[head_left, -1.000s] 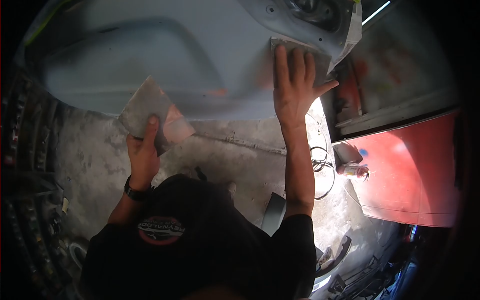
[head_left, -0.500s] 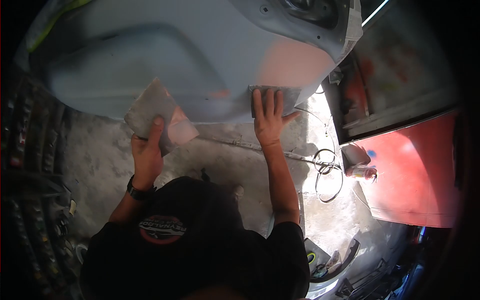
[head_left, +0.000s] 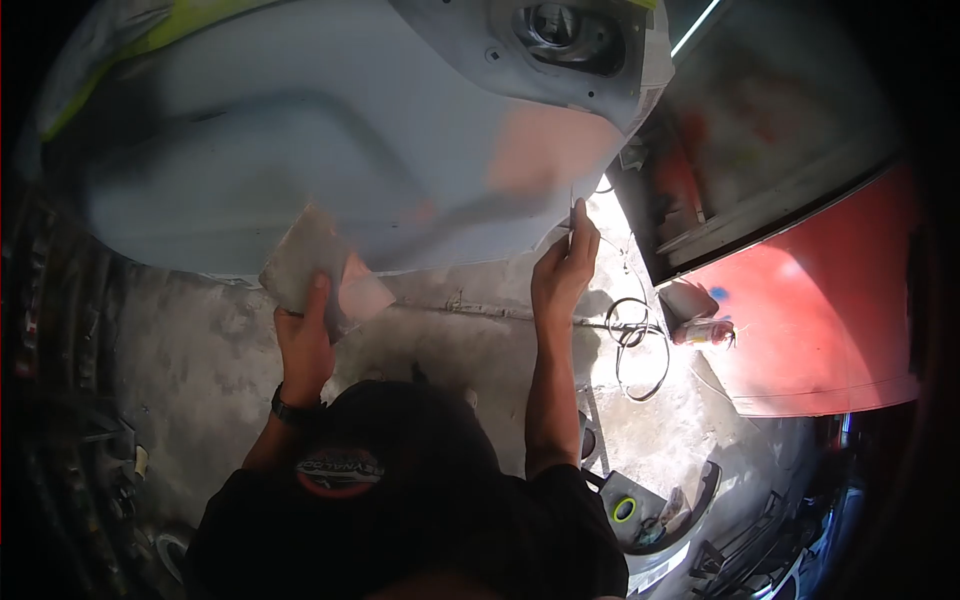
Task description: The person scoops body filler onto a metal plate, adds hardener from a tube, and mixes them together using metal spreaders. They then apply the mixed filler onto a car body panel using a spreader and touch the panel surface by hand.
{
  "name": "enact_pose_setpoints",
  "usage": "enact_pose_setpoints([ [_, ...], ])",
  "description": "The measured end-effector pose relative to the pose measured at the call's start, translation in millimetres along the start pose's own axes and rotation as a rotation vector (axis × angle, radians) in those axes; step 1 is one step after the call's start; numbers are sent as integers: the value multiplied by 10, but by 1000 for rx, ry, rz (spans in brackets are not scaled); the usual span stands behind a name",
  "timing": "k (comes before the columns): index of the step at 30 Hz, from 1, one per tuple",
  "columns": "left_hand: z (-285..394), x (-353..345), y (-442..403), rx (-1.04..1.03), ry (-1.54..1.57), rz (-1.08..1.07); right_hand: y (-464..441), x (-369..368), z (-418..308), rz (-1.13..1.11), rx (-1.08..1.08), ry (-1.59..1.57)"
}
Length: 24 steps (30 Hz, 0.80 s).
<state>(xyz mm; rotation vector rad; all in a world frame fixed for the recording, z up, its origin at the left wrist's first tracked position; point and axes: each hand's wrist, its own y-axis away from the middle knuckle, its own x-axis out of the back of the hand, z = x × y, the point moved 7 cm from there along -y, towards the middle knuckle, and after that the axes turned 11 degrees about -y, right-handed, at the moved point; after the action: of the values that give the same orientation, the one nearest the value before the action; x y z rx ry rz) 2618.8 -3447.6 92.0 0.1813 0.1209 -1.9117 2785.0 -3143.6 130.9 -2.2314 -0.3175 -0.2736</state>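
Note:
A large car body panel (head_left: 300,150), grey with a pinkish patch near its right end, spans the upper view. My left hand (head_left: 308,335), with a watch at the wrist, pinches a worn sheet of sandpaper (head_left: 298,262) between thumb and fingers, just in front of the panel's lower edge. The sheet is greyish with pinkish areas. At the panel's lower right edge is my right hand (head_left: 566,268), turned sideways with fingers pointing up. A second piece of sandpaper (head_left: 573,196) shows there as a thin edge at the fingertips; the rest is hidden.
A red panel (head_left: 820,310) stands at the right, with a fire extinguisher (head_left: 703,332) beside it. A looped hose (head_left: 640,365) lies on the concrete floor (head_left: 450,345). Lower right, a roll of green tape (head_left: 624,510) sits by a curved part. Dark shelving lines the left.
My right hand has turned from lying flat on its sandpaper to sideways at the panel's right edge. The panel shifts slightly left and down in view. My left hand still holds its sheet.

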Motion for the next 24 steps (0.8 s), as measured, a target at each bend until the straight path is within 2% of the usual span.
enact_pose_setpoints([
  [3,-49,88,-39,-5,36,-7,-281,6,-757,-69,248,82],
  [6,-172,174,-86,13,49,-3,-417,-169,-1170,-135,348,372],
  [11,-299,218,-144,93,79,-69,-597,-480,-1377,-127,258,413],
  [14,-231,224,-172,47,95,-79,-639,-517,-1322,-98,193,517],
  [17,-173,276,-190,82,76,-106,-758,-375,-1172,-53,103,576],
  [21,-176,398,-251,79,69,-116,-932,-159,-837,37,84,672],
  [24,-139,456,-254,77,64,-118,-1044,-52,-557,35,-47,780],
])
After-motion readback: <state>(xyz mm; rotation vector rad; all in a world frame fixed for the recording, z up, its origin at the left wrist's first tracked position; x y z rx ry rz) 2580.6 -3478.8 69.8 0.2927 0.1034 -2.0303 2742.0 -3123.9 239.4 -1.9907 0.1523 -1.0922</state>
